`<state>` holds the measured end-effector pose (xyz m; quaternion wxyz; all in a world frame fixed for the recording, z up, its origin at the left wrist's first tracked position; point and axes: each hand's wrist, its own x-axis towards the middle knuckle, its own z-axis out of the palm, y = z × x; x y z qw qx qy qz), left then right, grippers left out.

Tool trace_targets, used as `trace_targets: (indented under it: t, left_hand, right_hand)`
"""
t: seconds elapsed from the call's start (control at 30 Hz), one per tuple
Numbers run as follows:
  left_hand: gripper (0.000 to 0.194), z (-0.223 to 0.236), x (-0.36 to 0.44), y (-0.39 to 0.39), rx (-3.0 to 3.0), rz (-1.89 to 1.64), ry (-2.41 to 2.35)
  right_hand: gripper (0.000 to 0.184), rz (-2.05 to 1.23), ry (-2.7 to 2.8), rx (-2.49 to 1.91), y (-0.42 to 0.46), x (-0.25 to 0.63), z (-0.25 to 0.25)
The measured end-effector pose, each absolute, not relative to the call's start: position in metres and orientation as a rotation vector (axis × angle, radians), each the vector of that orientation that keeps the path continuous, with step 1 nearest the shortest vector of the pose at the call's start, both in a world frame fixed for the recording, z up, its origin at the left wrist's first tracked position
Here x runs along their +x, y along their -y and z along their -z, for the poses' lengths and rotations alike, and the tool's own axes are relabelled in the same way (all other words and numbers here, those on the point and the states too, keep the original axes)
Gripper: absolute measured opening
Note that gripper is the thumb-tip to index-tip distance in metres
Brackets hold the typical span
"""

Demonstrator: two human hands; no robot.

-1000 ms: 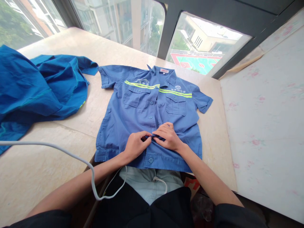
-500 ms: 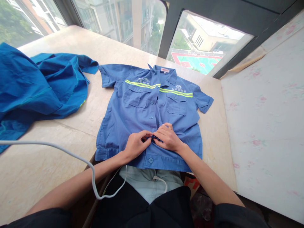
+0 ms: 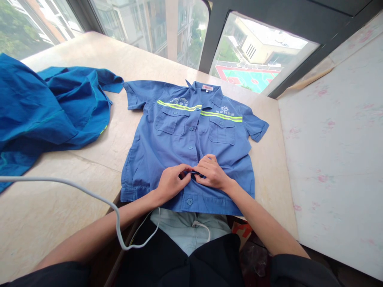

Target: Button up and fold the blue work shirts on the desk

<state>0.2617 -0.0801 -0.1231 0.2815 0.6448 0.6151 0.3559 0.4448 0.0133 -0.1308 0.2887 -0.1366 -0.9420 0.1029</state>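
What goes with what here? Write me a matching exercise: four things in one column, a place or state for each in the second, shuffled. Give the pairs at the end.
Things
1. Blue short-sleeved cloth shirt
2. Deep-blue cloth garment
3. Pale grey flexible cable
4. Bare left hand

Places and states
A. Rumpled, toward the person's left
B. Pinching cloth at the shirt's front
C. Spread out, front side up
D. Curving across the left forearm in this view

Pairs: 1-C, 2-A, 3-D, 4-B

Bright daylight comes through the windows [image 3: 149, 30], picture edges stretch, and the shirt lettering [image 3: 225, 113] seems slightly soft.
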Motion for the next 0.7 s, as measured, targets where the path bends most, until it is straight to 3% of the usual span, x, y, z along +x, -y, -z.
trace_targets:
  t: [0.37,0.7]
  left_hand:
    - [0.020,0.130,0.250,0.079,2.226,-0.843,-1.521]
    - [0.020,0.128,0.251,0.080,2.262,-0.729,-1.621]
  right_hand:
    - [0.007,-0.414,2.470,-0.352,-0.016,0.446,0.133]
    - [0.006,-0.430,2.502,-0.361,-0.017,0.445,0.134]
